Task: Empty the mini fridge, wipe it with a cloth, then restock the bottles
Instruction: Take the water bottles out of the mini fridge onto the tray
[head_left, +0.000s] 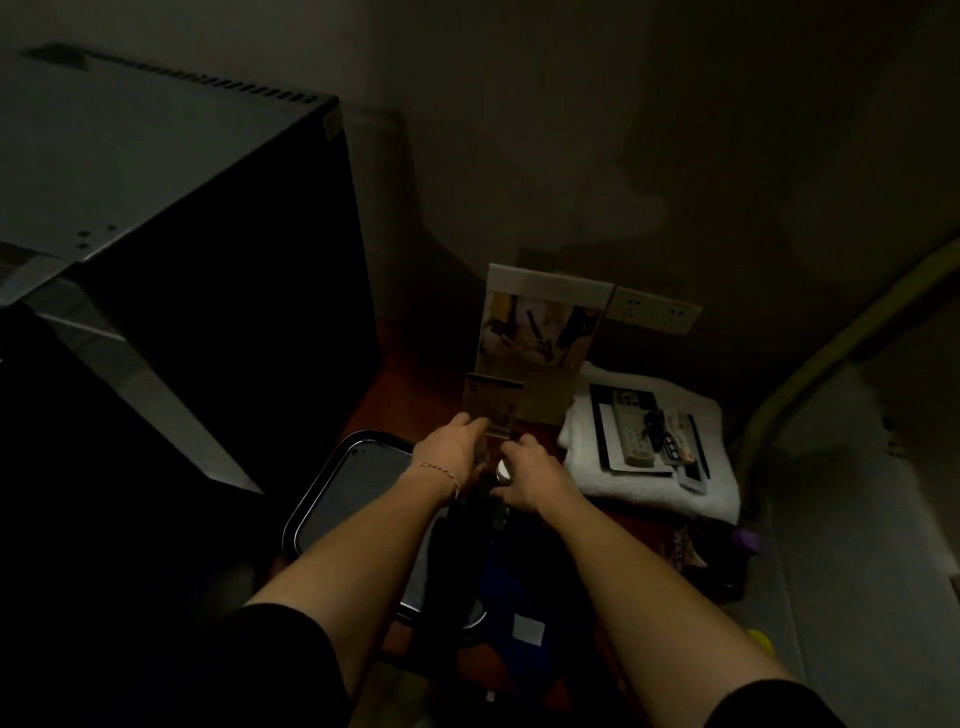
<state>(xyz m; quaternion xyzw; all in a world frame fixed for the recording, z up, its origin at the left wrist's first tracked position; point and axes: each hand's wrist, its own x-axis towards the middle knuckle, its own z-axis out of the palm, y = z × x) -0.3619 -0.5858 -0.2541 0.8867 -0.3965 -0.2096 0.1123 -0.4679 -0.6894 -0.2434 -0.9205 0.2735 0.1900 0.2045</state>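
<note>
Very dim frame, detail limited

One mini fridge (171, 218) at 10 o'clock, black box with grey vented top, door side toward 8 o'clock, interior not readable

One dark tray (358, 457) at 7 o'clock of centre, bare rim showing left of the left forearm

Two hands meeting at centre, just below a small card stand (492, 402):
- left hand (452, 457), thin bracelet (441, 472) on wrist, fingers curled toward the stand's base; contact looks likely, actual grip not resolvable
- right hand (535, 480), fingers curled down over a dark bottle (480, 512) with a pale round cap (503, 470) at its top; gripping or just resting, cannot tell

Only that one bottle countable, sitting between the wrists over the tray's 3 o'clock edge; dark shapes below it at 6 o'clock too murky to identify

One taller picture card (540, 332) standing at 12 o'clock of the hands, one double wall socket (654, 314) just right of it

One folded white towel (654, 467) at 3 o'clock, carrying one dark-framed sheet (605, 415) and two remotes (631, 426) lying side by side
</note>
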